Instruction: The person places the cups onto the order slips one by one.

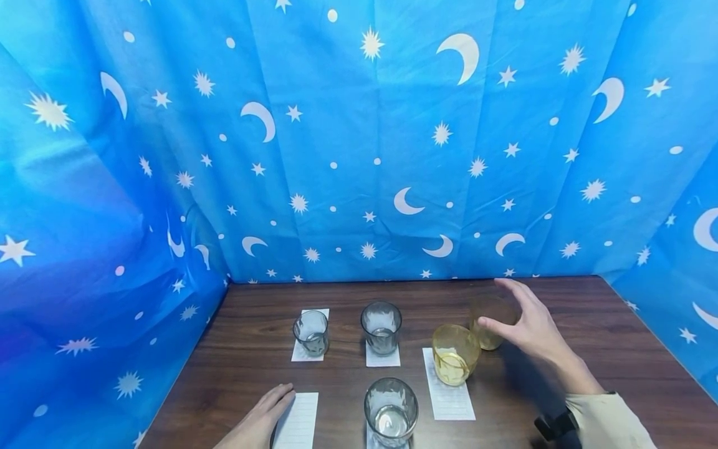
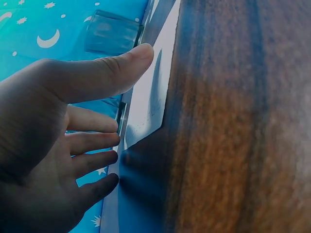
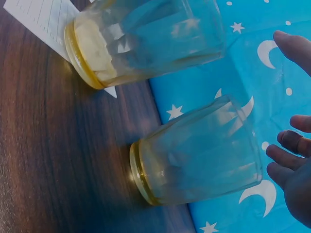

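Observation:
My right hand (image 1: 535,327) is held beside and above a clear amber glass (image 1: 488,338), thumb and fingers spread. In the right wrist view the fingers stand apart from that glass (image 3: 199,155), which is upright on bare wood. Close to its left, a second amber glass (image 1: 455,355) stands partly on a lined paper slip (image 1: 453,404). My left hand (image 1: 259,416), fingers extended, lies at the left edge of another white slip (image 1: 297,419); the left wrist view shows nothing held between its thumb and fingers.
Two grey glasses, one at back left (image 1: 311,333) and one at back middle (image 1: 381,327), stand on paper slips. A third grey glass (image 1: 391,411) is at the front middle, also on paper. A blue star-and-moon cloth (image 1: 348,125) encloses the brown wooden table (image 1: 342,374).

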Motion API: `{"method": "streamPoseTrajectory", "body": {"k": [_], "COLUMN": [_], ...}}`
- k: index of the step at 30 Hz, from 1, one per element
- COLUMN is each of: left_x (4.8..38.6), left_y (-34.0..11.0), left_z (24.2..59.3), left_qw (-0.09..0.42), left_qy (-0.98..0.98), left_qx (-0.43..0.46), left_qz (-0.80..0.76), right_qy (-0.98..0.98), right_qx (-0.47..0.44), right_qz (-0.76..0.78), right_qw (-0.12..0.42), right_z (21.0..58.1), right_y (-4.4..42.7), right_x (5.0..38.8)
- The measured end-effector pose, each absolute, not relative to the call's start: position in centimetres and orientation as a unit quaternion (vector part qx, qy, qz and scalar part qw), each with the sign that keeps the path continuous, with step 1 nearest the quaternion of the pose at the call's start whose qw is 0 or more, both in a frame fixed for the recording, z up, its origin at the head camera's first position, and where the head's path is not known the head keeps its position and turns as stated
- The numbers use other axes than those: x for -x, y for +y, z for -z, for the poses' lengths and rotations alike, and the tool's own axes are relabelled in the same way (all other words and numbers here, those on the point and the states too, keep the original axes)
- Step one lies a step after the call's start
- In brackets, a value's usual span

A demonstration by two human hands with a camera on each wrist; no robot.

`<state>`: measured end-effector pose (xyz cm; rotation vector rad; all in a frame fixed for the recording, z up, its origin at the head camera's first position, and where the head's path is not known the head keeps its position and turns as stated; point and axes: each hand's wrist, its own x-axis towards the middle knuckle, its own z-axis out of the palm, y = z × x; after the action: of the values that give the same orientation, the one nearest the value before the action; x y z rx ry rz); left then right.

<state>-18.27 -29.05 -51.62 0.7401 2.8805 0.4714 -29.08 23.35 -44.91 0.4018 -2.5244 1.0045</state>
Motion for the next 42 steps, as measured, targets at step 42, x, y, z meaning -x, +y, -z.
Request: {"method": "streamPoseTrajectory", "body": {"k": [42], "left_x": [17.7], "left_y": [-28.6], "left_z": [51.4], "left_qw": [0.13], "left_qy": [0.954], "left_qx": [-0.197], "left_qz": [-0.183], "right_qy": [-0.922], "right_qx": [-0.115], "right_qz": [-0.33], "right_qw": [0.164], "right_z": [48.4], "right_y": [24.0], "right_x": [30.2]}}
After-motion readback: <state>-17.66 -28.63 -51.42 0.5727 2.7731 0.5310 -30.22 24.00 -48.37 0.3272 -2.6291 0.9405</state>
